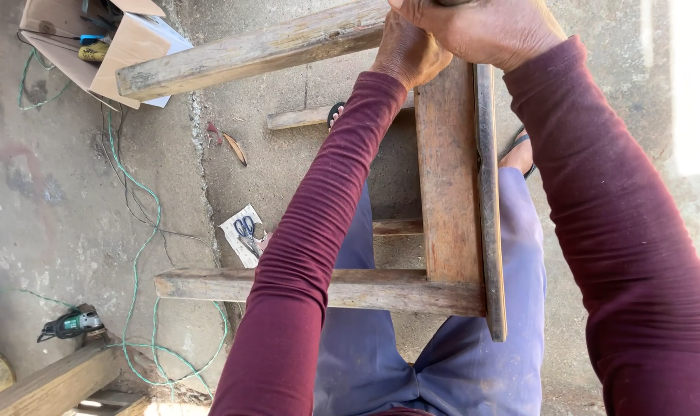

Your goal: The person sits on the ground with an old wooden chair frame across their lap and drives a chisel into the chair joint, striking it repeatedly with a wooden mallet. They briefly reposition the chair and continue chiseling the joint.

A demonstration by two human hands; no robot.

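The wooden frame (450, 177) stands between my knees, its upright plank running from my lap up to my hands, with one crosspiece low down reaching out to the left and another rail slanting off its top end toward the cardboard box (127, 46). My left hand (408, 54) is curled around the top of the frame's plank, its grip pressed together on the wood. My right hand (481, 27) lies over the same end, just above and touching the left; its fingers wrap something dark at the edge of view, and I cannot tell what that is. Left of the frame's lower crosspiece, blue-handled scissors (246, 229) lie on a white sheet on the concrete floor (57, 231). Further left of the frame a green cord (138, 254) loops across the floor, and a green power tool (73, 323) lies near it.
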